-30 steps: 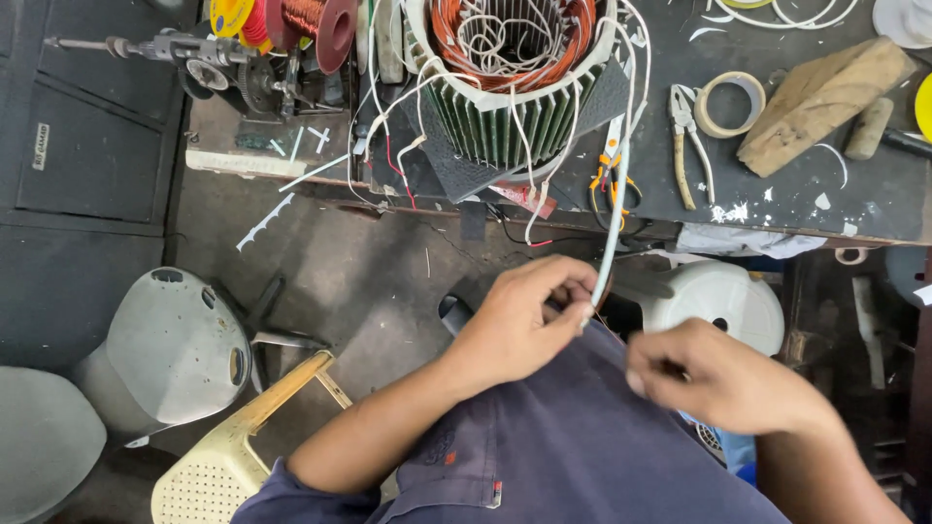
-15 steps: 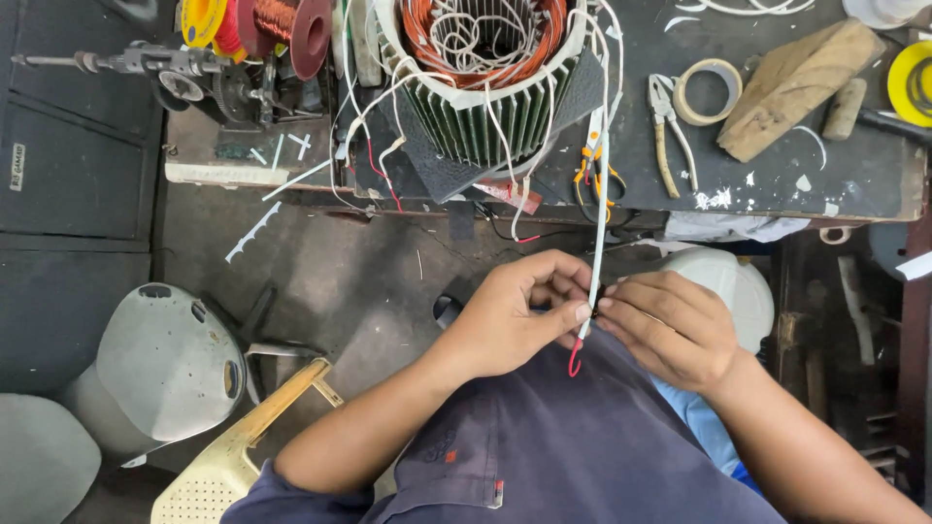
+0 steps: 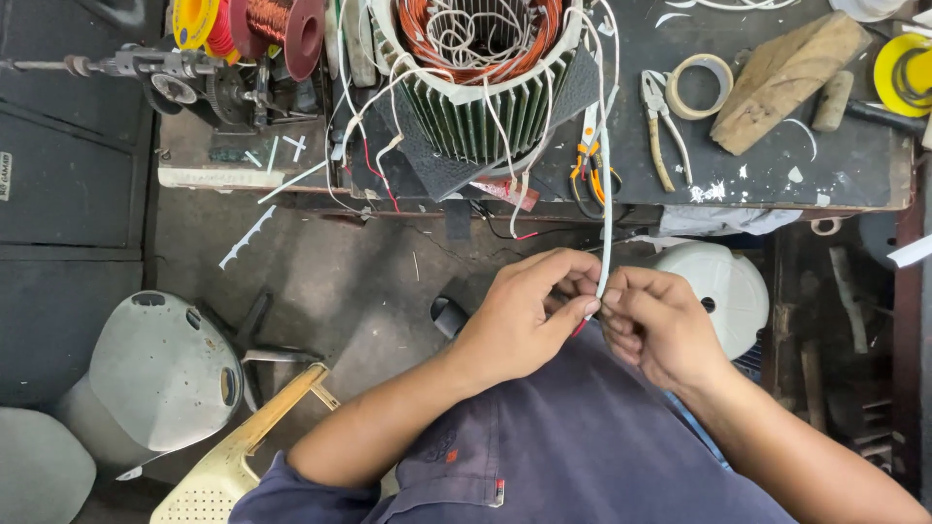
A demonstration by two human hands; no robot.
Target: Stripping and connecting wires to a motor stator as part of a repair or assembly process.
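My left hand [image 3: 529,309] and my right hand [image 3: 655,325] meet above my lap, both pinching the lower end of a white sleeved wire [image 3: 607,209]. The wire runs straight up to a motor stator [image 3: 476,82] with copper windings and green ribbed housing on the dark workbench [image 3: 767,175]. A bit of red shows under my fingers. Several other white leads hang loose from the stator.
On the bench lie orange-handled cutters [image 3: 587,160], pliers [image 3: 662,126], a tape roll [image 3: 704,85], a wooden block [image 3: 786,66], a yellow tape roll [image 3: 905,73] and a coil winder with a copper spool [image 3: 277,29]. Grey motor covers [image 3: 160,374], a white cover [image 3: 723,286] and a yellow chair [image 3: 233,466] sit below.
My right hand has come in from the right to join the left on the wire's end. The view has shifted slightly.
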